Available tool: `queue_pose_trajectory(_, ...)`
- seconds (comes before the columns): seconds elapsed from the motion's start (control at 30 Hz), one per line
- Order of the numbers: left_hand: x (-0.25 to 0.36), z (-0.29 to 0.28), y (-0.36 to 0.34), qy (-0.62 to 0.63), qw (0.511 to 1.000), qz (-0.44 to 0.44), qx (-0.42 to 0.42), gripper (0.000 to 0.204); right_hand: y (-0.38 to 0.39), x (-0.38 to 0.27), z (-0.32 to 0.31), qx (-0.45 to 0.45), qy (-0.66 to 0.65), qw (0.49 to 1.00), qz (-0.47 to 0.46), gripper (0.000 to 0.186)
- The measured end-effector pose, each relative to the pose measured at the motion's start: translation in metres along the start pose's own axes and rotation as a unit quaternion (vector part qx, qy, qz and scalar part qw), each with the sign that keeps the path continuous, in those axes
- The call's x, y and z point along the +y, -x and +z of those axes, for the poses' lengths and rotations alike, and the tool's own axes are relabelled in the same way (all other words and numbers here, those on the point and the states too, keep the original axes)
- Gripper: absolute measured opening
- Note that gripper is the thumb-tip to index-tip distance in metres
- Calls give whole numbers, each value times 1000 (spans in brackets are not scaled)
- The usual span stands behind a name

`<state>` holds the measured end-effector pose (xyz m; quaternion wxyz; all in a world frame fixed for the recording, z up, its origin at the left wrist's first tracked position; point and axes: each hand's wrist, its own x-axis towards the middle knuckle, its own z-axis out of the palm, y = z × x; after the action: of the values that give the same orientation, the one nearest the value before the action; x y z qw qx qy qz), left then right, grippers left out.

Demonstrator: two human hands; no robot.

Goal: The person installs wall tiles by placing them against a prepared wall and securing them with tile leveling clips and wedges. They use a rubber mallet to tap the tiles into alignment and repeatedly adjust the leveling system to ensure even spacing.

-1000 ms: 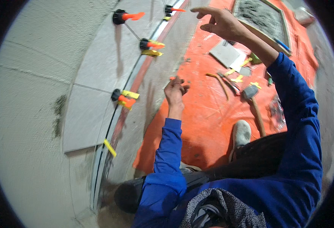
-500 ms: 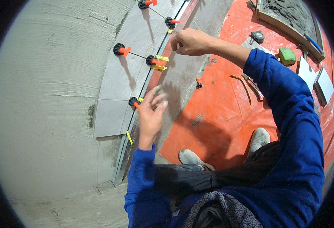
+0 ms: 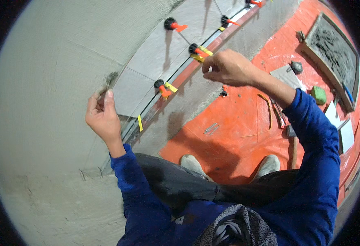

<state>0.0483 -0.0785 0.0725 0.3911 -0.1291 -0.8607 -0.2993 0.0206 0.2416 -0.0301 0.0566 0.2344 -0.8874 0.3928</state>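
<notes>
My left hand (image 3: pixel 104 115) is raised beside the left edge of a pale grey tile (image 3: pixel 126 92), its fingers curled toward the thumb. Whatever may lie between those fingertips is too small to make out. My right hand (image 3: pixel 231 69) is closed in a curled pinch just right of the yellow wedges (image 3: pixel 198 56); its fingertips are partly hidden. Black round levelling clips with orange handles, such as one levelling clip (image 3: pixel 170 24) up on the tiles, sit along the joints. A yellow wedge (image 3: pixel 140 123) stands at the lower tile edge, by a long metal straightedge (image 3: pixel 180 80).
Orange plastic sheeting (image 3: pixel 237 119) covers the floor to the right, under my shoes. On it lie a green sponge (image 3: pixel 318 95), a hammer (image 3: pixel 293 143), pliers (image 3: pixel 279 115) and a tape measure (image 3: pixel 296 67). A mortar trough (image 3: pixel 307 51) stands at the far right. Plastered wall (image 3: pixel 48 102) rises left.
My left hand has moved left from beside the straightedge to the tile's left edge. My right hand now appears lower and further right, and the whole view has shifted.
</notes>
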Motion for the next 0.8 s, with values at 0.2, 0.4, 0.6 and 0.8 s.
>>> queue_pose_trajectory(0.2, -34, -16, -2, -167, 984, 44, 36, 18, -8, -45, 19, -29, -17, 999, -29, 24)
queue_pose_trajectory(0.4, -37, -7, 34, -142, 973, 180, 14, 22, -11, -28, -16, -11, 117, 990, -74, 21)
queue_pose_trajectory(0.6, -28, 28, 83, 85, 983, 20, -160, 23, 37, 71, -76, -32, 187, 968, 161, 14)
queue_pose_trajectory(0.8, -23, 47, 102, 241, 918, -160, -272, 27, 40, 180, 91, -219, 126, 954, 161, 50)
